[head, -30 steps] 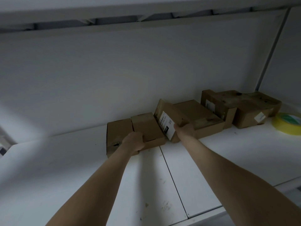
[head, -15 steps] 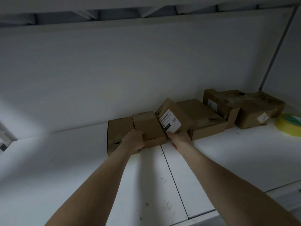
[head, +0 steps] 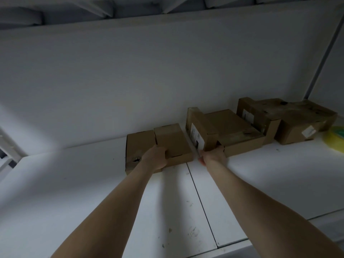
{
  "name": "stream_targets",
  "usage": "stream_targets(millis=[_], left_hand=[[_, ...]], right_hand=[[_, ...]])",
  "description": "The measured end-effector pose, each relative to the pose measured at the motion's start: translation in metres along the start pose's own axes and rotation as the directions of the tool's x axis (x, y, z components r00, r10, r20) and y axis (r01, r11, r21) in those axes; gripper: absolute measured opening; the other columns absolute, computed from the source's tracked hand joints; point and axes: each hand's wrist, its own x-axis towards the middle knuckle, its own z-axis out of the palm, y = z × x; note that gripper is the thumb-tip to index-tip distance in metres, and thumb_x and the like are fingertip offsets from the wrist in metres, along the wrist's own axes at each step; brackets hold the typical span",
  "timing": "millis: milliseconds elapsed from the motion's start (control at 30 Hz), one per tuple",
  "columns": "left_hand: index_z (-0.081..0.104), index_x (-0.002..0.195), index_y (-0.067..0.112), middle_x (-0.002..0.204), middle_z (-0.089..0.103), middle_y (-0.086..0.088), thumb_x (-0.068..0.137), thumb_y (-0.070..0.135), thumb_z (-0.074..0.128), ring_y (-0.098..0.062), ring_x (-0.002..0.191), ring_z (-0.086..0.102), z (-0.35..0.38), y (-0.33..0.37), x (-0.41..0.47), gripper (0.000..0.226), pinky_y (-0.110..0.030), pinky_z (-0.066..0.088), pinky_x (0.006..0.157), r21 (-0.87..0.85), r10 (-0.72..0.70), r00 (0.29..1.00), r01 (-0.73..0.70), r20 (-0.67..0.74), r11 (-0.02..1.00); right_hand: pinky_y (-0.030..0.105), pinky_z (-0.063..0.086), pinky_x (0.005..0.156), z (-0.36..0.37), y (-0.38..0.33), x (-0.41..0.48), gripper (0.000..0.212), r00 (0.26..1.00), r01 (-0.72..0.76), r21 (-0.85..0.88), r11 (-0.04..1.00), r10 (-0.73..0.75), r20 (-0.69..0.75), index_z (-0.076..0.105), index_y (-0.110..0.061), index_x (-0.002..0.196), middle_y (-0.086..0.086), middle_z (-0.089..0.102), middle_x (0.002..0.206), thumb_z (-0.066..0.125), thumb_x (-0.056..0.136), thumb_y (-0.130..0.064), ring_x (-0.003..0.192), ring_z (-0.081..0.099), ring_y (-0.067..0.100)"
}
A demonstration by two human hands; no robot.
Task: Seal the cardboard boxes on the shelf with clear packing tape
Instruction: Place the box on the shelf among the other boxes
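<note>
Boxes are lined up along the back wall of the shelf (head: 93, 183), from 12 to 2 o'clock. In front of them it's just bare white shelf out to the front lip at 5. The left hand (head: 155, 158) has its fingers curled round the near corner of the small box (head: 171, 140). The right hand (head: 214, 156) grips the low end of the tilted labelled box (head: 204, 124), fingers tucked out of sight. Its white label (head: 196, 135) is too tiny to read. Yellow tape roll (head: 337, 141) at 3.

Single wide-angle head cam, facing forward and slightly down along both outstretched forearms (head: 115, 211) onto white shelf board (head: 251, 183). Brown cardboard boxes (head: 232, 127) mid-frame, near, against white back panel (head: 149, 81). Grey upper shelf underside (head: 130, 6) along top edge.
</note>
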Motion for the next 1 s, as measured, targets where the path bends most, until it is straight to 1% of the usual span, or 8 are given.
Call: stream_targets(millis=[167, 267, 400, 500, 633, 800, 900, 1000], left_hand=[[0.044, 0.135, 0.01, 0.133, 0.045, -0.014, 0.093, 0.02, 0.052, -0.03, 0.118, 0.05, 0.0, -0.004, -0.003, 0.044, -0.037, 0.048, 0.092, 0.007, -0.042, 0.999, 0.043, -0.01, 0.999], [0.046, 0.131, 0.01, 0.129, 0.046, -0.014, 0.093, 0.02, 0.052, -0.029, 0.115, 0.05, 0.001, -0.004, -0.003, 0.04, -0.037, 0.047, 0.091, 0.017, -0.064, 0.998, 0.064, 0.01, 0.998], [0.048, 0.129, 0.01, 0.127, 0.048, -0.014, 0.092, 0.021, 0.051, -0.03, 0.115, 0.05, -0.001, -0.004, -0.004, 0.039, -0.039, 0.048, 0.092, 0.027, -0.054, 0.998, 0.053, 0.029, 0.998], [0.042, 0.138, 0.013, 0.137, 0.043, -0.014, 0.093, 0.019, 0.051, -0.031, 0.122, 0.048, -0.001, -0.005, -0.006, 0.047, -0.04, 0.046, 0.097, 0.038, -0.039, 0.999, 0.038, 0.03, 0.999], [0.039, 0.142, 0.016, 0.145, 0.038, -0.009, 0.092, 0.016, 0.051, -0.031, 0.128, 0.043, 0.0, -0.005, -0.009, 0.051, -0.044, 0.046, 0.099, 0.056, -0.014, 1.0, 0.014, 0.008, 0.998], [0.046, 0.133, 0.017, 0.128, 0.046, -0.011, 0.093, 0.023, 0.051, -0.03, 0.116, 0.05, -0.004, -0.008, -0.009, 0.04, -0.043, 0.049, 0.09, 0.09, -0.089, 0.996, 0.089, -0.005, 0.992], [0.048, 0.13, 0.015, 0.125, 0.047, -0.011, 0.093, 0.023, 0.051, -0.029, 0.113, 0.051, -0.005, -0.01, -0.009, 0.038, -0.042, 0.049, 0.089, 0.098, -0.097, 0.995, 0.098, -0.014, 0.99], [0.048, 0.129, 0.015, 0.125, 0.048, -0.011, 0.093, 0.023, 0.05, -0.029, 0.112, 0.051, -0.005, -0.009, -0.009, 0.037, -0.042, 0.05, 0.088, 0.096, -0.097, 0.995, 0.097, -0.012, 0.991]], right_hand=[[0.021, 0.046, 0.049, -0.004, 0.01, 0.0, 0.021, 0.976, -0.195, 0.037, 0.98, 0.19, 0.109, 0.06, -0.002, 0.089, 0.008, 0.056, 0.071, 0.074, 0.086, -0.017, 0.056, 0.051, 0.014], [0.026, 0.05, 0.06, 0.003, 0.016, -0.002, 0.061, 0.997, -0.061, -0.064, 0.996, 0.064, 0.05, 0.057, -0.008, 0.126, 0.004, 0.062, 0.083, 0.078, 0.079, -0.04, 0.07, 0.059, 0.016], [0.042, 0.054, 0.089, 0.005, 0.004, -0.01, 0.109, 0.999, -0.03, -0.078, 0.997, 0.029, -0.013, 0.034, -0.003, 0.14, 0.014, 0.062, 0.125, 0.082, 0.06, -0.06, 0.106, 0.065, 0.03], [0.038, 0.049, 0.096, 0.0, -0.004, -0.006, 0.1, 0.998, 0.065, -0.191, 0.979, -0.067, -0.006, 0.033, -0.008, 0.143, 0.012, 0.056, 0.135, 0.079, 0.067, -0.054, 0.118, 0.058, 0.032], [0.031, 0.046, 0.084, -0.008, -0.01, -0.001, 0.054, 0.981, 0.191, -0.34, 0.921, -0.193, 0.028, 0.059, -0.014, 0.125, 0.008, 0.063, 0.125, 0.066, 0.084, -0.048, 0.113, 0.059, 0.03], [0.029, 0.047, 0.066, -0.001, -0.012, -0.001, 0.057, 0.995, 0.084, -0.21, 0.974, -0.07, 0.072, 0.064, 0.001, 0.113, 0.012, 0.068, 0.104, 0.057, 0.091, -0.052, 0.086, 0.062, 0.024], [0.024, 0.048, 0.048, 0.005, -0.014, 0.001, 0.049, 0.994, -0.07, 0.061, 0.996, 0.065, 0.089, 0.06, -0.003, 0.107, 0.004, 0.061, 0.082, 0.058, 0.092, -0.049, 0.064, 0.061, 0.016], [0.024, 0.04, 0.047, 0.006, -0.022, -0.005, 0.053, 0.995, -0.089, 0.151, 0.984, 0.08, 0.065, 0.057, -0.001, 0.117, 0.007, 0.057, 0.091, 0.052, 0.095, -0.049, 0.06, 0.052, 0.015]])
